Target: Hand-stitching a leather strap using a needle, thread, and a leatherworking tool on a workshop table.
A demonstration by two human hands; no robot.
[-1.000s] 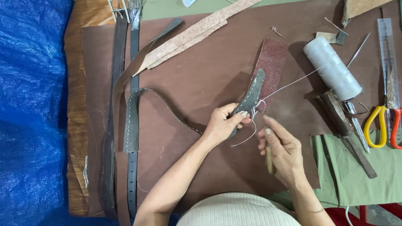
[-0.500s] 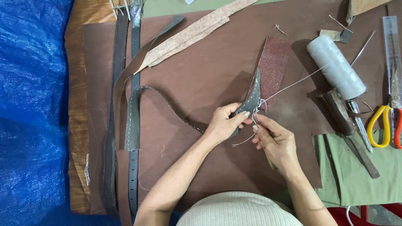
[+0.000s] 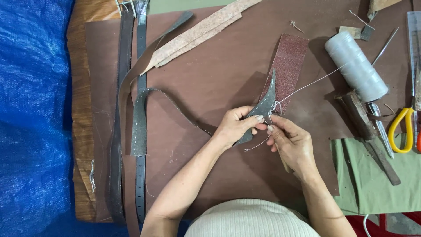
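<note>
Hands meet mid-mat: left hand (image 3: 234,127) pinching grey strap (image 3: 263,105); right hand (image 3: 291,142) pinching thread (image 3: 307,85); bare mat (image 3: 210,74) beyond.

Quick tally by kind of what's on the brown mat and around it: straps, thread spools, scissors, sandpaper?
Leather straps: 5, counting the pointed grey strap pinched by the left hand and right hand
White thread spool: 1
Yellow-handled scissors: 1
Reddish sandpaper sheet: 1
Total: 8

A single head-worn camera looks almost straight down at the brown work mat (image 3: 210,79), fairly close. The person's forearms enter from the near edge; no second view.
</note>
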